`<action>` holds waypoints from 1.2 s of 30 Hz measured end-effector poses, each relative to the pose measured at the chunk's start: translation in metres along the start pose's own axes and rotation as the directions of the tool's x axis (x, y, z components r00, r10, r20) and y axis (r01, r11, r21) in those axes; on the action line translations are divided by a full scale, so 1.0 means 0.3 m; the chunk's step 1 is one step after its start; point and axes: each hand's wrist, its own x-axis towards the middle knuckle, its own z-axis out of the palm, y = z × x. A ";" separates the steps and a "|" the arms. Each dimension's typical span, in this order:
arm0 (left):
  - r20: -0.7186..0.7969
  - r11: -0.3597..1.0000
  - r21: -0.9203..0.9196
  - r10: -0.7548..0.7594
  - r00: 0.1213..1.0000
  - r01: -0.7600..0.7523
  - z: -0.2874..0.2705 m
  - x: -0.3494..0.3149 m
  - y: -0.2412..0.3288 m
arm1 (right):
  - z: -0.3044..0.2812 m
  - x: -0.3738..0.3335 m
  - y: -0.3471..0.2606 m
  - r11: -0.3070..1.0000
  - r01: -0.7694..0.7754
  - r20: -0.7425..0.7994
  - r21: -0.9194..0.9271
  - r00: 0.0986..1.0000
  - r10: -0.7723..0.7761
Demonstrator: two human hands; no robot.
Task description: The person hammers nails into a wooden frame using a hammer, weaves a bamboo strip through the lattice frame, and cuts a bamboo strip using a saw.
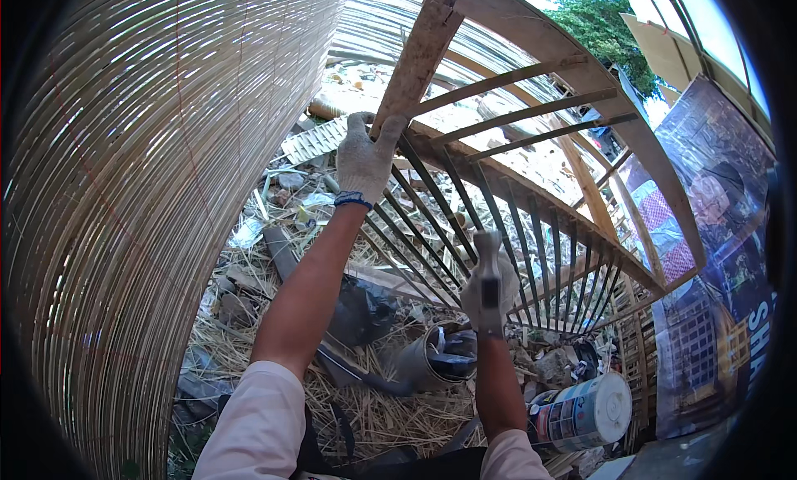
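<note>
My left hand, in a pale knit glove with a blue cuff, is wrapped round the lower end of a thick wooden post. That post joins a wooden frame fitted with rows of thin bamboo slats, some running up to a curved board. In my gloved right hand is a hammer, held upright beside the lower slats, its head toward me. The fingers round its handle are partly hidden behind the head. Whether my left hand also pinches something small against the post cannot be made out.
A tall bamboo-strip screen fills the left side. Straw and scraps litter the ground, with a black plastic bag, a grey bucket and a tipped paint pail. A printed banner hangs at right.
</note>
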 end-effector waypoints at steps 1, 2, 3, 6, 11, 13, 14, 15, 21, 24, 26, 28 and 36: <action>-0.015 1.000 -0.010 0.022 1.000 -0.022 0.002 0.001 -0.001 | -0.007 0.006 0.004 0.977 0.165 -0.024 0.138 0.986 -0.163; -0.022 1.000 -0.009 0.023 0.999 -0.023 0.004 0.006 -0.002 | -0.004 0.014 0.009 0.902 0.329 -0.128 0.279 0.944 -0.304; -0.020 1.000 -0.009 0.015 1.000 -0.016 0.008 0.005 -0.006 | -0.003 0.016 0.010 0.965 0.190 -0.058 0.178 0.982 -0.182; -0.026 1.000 -0.022 0.021 0.999 -0.022 0.019 0.003 -0.016 | 0.030 0.012 0.001 0.918 -0.231 0.121 -0.324 0.952 0.282; -0.081 0.996 -0.044 0.072 0.994 -0.076 0.027 0.007 -0.022 | -0.014 0.007 -0.001 0.998 0.067 0.016 0.018 0.998 -0.067; -0.030 0.994 -0.107 0.028 0.999 -0.031 0.028 0.001 -0.023 | -0.021 0.029 0.006 0.878 0.423 -0.111 0.222 0.906 -0.409; -0.031 0.993 -0.115 0.023 0.999 -0.027 0.028 -0.003 -0.024 | -0.007 0.037 0.003 0.955 0.265 -0.054 0.135 0.964 -0.260; -0.008 0.994 -0.110 -0.002 1.000 0.002 0.023 -0.005 -0.024 | -0.001 0.042 -0.003 0.994 -0.010 0.133 -0.106 0.991 0.024; -0.087 0.994 -0.064 0.082 0.993 -0.088 0.013 0.004 -0.001 | -0.031 0.035 -0.046 0.991 0.128 0.039 0.050 0.991 -0.130; -0.073 0.995 -0.074 0.065 0.995 -0.071 0.014 -0.007 0.004 | -0.026 0.050 -0.025 0.920 0.347 -0.119 0.184 0.937 -0.329; 0.005 0.996 -0.082 -0.016 1.000 0.016 0.009 -0.006 0.004 | -0.009 0.049 -0.018 0.916 -0.223 0.165 -0.335 0.943 0.289; -0.018 0.996 -0.087 0.024 1.000 -0.025 0.006 -0.001 0.008 | -0.010 0.034 -0.028 0.892 -0.290 0.181 -0.346 0.912 0.367; 0.008 0.996 -0.087 -0.031 0.999 0.032 0.004 -0.007 0.010 | -0.030 0.083 -0.024 0.914 -0.245 0.179 -0.323 0.933 0.313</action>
